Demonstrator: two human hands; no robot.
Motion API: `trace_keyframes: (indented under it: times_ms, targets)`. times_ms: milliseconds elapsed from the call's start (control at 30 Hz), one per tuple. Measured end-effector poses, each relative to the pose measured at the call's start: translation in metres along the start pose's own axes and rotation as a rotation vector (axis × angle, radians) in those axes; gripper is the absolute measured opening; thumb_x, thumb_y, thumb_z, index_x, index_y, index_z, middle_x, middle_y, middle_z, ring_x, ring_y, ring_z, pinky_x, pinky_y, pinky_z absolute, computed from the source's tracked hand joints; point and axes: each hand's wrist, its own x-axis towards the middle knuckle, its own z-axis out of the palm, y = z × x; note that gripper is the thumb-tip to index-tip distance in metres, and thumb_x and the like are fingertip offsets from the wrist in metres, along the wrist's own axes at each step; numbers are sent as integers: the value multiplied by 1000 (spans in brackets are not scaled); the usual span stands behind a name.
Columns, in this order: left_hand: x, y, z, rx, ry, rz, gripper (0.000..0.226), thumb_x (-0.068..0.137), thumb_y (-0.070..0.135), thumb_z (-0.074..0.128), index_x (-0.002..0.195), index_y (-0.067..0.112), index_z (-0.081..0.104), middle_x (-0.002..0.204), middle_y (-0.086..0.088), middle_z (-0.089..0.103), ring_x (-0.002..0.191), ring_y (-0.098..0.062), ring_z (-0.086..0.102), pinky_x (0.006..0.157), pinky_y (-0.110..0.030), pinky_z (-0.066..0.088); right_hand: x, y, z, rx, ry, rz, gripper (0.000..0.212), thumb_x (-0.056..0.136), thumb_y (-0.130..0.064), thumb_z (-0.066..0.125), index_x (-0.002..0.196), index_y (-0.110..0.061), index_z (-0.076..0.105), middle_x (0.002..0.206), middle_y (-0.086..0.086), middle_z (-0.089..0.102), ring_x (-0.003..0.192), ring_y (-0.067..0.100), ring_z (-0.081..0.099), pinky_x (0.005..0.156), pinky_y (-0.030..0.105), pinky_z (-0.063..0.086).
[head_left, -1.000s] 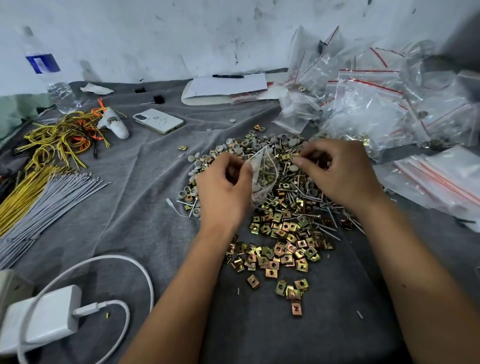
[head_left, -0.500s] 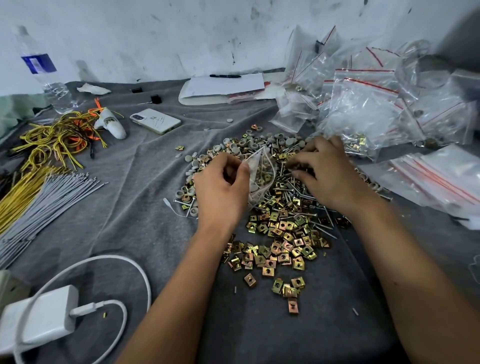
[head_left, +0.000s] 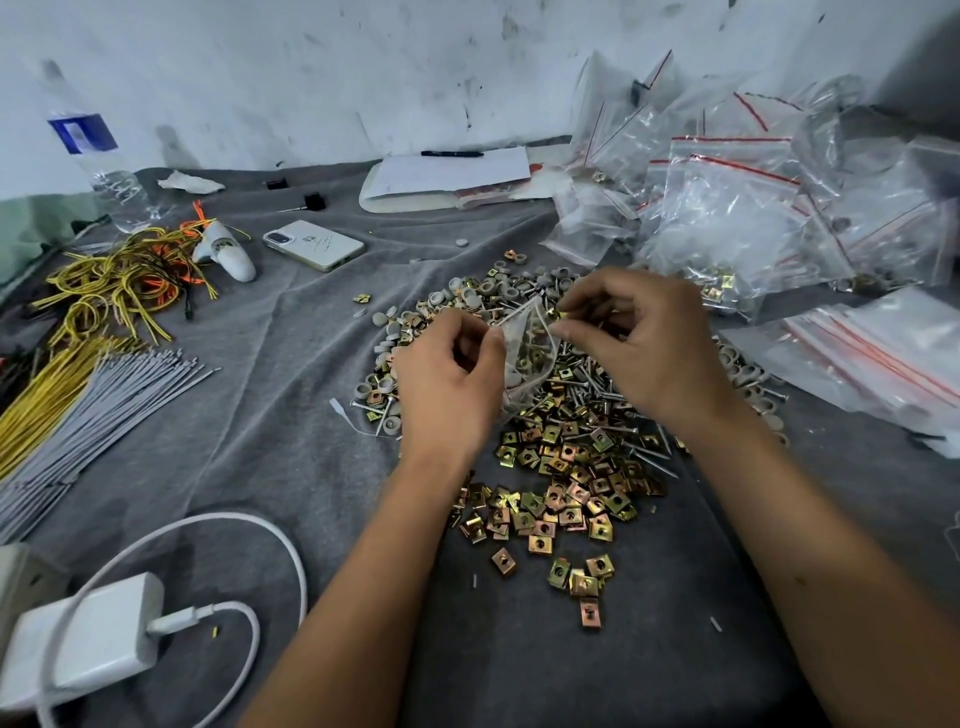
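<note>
At the near left corner of the grey-clothed tabletop (head_left: 249, 441) lies a white charger (head_left: 88, 644), its cable (head_left: 270, 540) looping beside it. Farther back on the left sit a bundle of grey cable ties (head_left: 93, 410), a tangle of yellow and orange wires (head_left: 119, 280), and, by the wall, a clear water bottle (head_left: 104, 171). A white phone (head_left: 313, 244) lies face down right of the wires, and beyond it a notepad (head_left: 447, 176) carries a black pen (head_left: 452, 154).

In the middle the left hand (head_left: 447, 379) pinches the left edge of a small clear bag (head_left: 527, 353), fingers curled, thumb on the plastic. The bag hangs between the two hands, just above the parts heap, with a few small pieces inside. The right hand (head_left: 649, 343) pinches at the bag's right rim with thumb and forefinger; whether it also holds a part cannot be told. Under and around the hands spread grey round caps (head_left: 384, 358), nails (head_left: 597, 379) and, nearer, brass-coloured clip nuts (head_left: 561, 499).

Far right is a heap of red-striped zip bags (head_left: 737, 208), with a flatter stack of bags (head_left: 883, 353) nearer.
</note>
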Motion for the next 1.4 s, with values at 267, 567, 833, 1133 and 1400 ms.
trace_keyframes:
  times_ms: [267,567,833,1133,1400]
  targets:
    - [0,-1,1,-2,-5,-4,16,95,18,68,80,17,67,61,10,57,57,-3,50,54,-13,35,-1,-1,5,87,-69,4,16,82,-4,83,95,-10,77,89,-4,77,84,9,75,78,30,63]
    - [0,-2,0,-12,-5,-11,16,95,18,68,79,18,66,61,11,56,57,-3,49,54,-15,36,-1,-1,4,166,-78,22,18,81,-4,84,97,-9,78,91,-3,78,87,11,76,73,29,63]
    - [1,-3,0,-21,2,-23,18,95,19,67,77,21,66,59,14,56,55,-3,48,51,-16,36,2,12,-10,-134,-80,20,11,86,-21,81,95,-24,76,90,-18,69,85,0,68,76,16,56]
    - [0,-1,-2,-35,-3,-34,19,96,18,66,78,20,66,59,13,53,55,-3,46,52,-18,37,3,24,-19,-431,-467,159,24,81,-43,82,103,-36,74,104,-7,51,104,15,49,85,32,37]
    - [0,2,-4,-53,2,-48,20,97,16,66,77,19,66,60,12,54,55,-4,46,51,-19,37,1,21,-16,-584,-454,213,20,87,-44,76,100,-34,65,111,-5,46,121,19,40,98,36,34]
